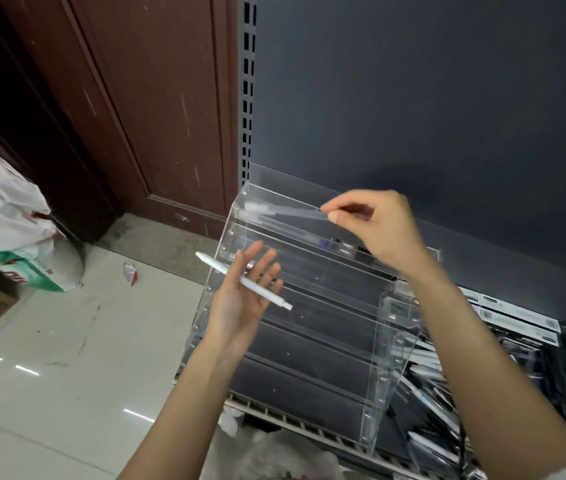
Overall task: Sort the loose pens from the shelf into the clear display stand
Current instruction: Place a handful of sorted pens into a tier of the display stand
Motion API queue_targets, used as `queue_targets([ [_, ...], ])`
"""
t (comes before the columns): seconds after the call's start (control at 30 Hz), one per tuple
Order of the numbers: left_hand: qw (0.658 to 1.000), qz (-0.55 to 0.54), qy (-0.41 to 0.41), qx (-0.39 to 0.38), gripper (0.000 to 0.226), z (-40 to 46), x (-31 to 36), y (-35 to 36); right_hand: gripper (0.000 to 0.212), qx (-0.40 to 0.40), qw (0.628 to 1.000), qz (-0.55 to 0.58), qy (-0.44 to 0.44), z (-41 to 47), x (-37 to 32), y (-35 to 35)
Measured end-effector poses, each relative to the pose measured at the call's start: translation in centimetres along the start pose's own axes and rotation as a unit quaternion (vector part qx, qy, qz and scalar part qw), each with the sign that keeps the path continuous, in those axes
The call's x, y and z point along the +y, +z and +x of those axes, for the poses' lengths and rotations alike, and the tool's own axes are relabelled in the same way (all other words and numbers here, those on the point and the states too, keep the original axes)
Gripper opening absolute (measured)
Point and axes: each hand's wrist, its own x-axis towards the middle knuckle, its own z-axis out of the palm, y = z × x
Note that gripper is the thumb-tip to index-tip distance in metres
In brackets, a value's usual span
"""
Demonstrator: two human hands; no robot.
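Clear pen (286, 212) at stand's (309, 341) top edge

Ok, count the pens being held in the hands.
2: a white plastic pen lying across the open left hand; a clear pen pinched by the right hand at the stand's top tier.

dim, even indoor light; glare streaks on the floor tiles (67, 341); wide-angle bending at edges; slight softness.

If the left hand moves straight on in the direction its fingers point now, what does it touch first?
Probably the clear display stand. The left hand lies open, palm up, with a white pen across its fingers, which point up and forward toward the stand's upper tiers. Depth is unclear from this one view.
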Motion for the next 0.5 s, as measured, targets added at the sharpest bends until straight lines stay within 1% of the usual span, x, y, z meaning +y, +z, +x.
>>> queue_targets([
  [0.03,1.0,0.011,-0.002,0.004,0.038,0.0,0.0,-0.2,0.015,0.019,1.0,0.005,0.002,0.4,0.3,0.1],
  [0.1,0.999,0.035,0.003,0.02,0.039,-0.1,0.0,-0.4,0.014,0.043,0.998,-0.038,-0.005,0.8,1.0,0.6],
  [0.17,0.996,0.076,0.012,0.051,0.04,-0.1,-0.2,-0.4,0.014,0.039,0.995,-0.094,-0.014,1.0,1.4,1.8],
  [0.27,0.988,0.129,0.022,0.084,0.041,-0.1,-0.3,-0.3,0.016,-0.011,0.995,-0.102,-0.002,1.3,1.6,3.6],
  [0.37,0.989,0.12,0.02,0.085,0.04,-0.2,-0.3,-0.4,0.019,-0.069,0.988,-0.139,0.01,1.9,1.6,4.3],
  [0.5,0.99,0.106,0.015,0.088,0.037,-0.2,-0.4,-0.5,0.029,-0.108,0.976,-0.19,0.013,2.3,1.3,4.3],
])
